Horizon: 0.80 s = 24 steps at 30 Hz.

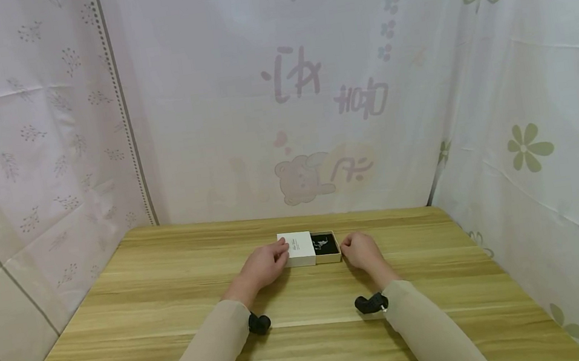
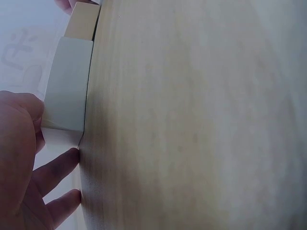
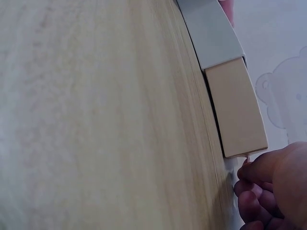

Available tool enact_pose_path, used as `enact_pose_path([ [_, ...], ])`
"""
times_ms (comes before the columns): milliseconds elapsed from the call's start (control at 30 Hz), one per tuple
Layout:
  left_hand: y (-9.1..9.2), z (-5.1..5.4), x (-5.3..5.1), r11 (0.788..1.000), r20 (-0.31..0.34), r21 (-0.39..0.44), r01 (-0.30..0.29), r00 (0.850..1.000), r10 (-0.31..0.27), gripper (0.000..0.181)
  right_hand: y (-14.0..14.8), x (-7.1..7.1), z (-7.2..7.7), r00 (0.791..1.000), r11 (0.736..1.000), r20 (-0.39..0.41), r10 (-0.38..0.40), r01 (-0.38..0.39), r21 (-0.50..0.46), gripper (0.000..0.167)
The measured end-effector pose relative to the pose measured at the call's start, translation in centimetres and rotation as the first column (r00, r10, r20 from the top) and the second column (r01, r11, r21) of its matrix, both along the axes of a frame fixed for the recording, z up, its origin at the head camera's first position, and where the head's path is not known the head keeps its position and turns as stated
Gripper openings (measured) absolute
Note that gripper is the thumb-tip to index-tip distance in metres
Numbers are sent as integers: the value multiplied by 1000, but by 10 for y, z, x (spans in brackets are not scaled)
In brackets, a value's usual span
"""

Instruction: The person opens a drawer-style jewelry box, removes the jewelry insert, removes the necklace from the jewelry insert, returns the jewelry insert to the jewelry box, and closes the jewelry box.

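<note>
White box cover is held at its left end by the left hand; two lower fingers are kept spread, tips rested on the wooden table. Tan-sided drawer is seen partway out of the cover's right end. Drawer is lined with a black insert, marked with a pale design. What looks like a small tab at the drawer's outer end is pinched by the right hand, other fingers curled. Box is placed toward the table's far side, between both hands. Table is backed by a printed curtain.
</note>
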<state>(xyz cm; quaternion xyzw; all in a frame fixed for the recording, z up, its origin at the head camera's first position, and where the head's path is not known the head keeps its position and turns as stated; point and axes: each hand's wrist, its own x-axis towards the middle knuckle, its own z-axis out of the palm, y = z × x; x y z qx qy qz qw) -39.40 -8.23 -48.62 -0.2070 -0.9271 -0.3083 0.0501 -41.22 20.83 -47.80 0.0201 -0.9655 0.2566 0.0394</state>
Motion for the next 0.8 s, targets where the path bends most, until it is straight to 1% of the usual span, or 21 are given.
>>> enact_pose_path([
  [200,0,-1,-2,1000,15,2,-2,1000,2,43,0,-1,0,1000,1000,-5,-1,1,6,23],
  [467,0,-4,-5,1000,-6,-2,-3,1000,3,43,2,1,0,1000,1000,-10,4,-4,0,23],
  [800,-1,-3,-4,1000,1,3,1,1000,-1,43,1,1,0,1000,1000,-10,-2,2,9,23],
])
